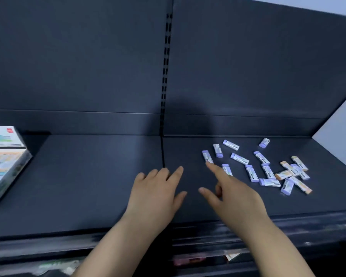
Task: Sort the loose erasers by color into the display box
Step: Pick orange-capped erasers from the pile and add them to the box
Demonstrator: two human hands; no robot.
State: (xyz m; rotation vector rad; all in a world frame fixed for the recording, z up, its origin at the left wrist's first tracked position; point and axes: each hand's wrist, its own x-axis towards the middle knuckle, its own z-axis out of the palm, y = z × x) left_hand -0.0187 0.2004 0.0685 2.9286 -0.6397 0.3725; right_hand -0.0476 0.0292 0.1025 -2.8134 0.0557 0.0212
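Loose erasers: scattered on the dark shelf, beyond the right hand and off to its outer side; mostly purple, with a few orange erasers tangled among purple ones at the end farthest from that hand

Nearest purple eraser: just ahead of the right forefinger tip, touching it or nearly so; cannot tell which

Right hand: forefinger stretched out, thumb spread wide, other fingers tucked under, nothing held

Left hand: fingers straight and slightly spread, low over bare shelf, nothing held

Display box: well apart from both hands, far out past the left one, tilted

Risks: a one-finger poke may skid the eraser away instead of lifting it; colours overlap in the far heap, so a hasty grab could mix them; the long carry to the box invites drops

Unclear: box cut by the frame edge and blurred, its compartments unreadable; eraser sleeve print illegible; whether the left palm rests on the shelf
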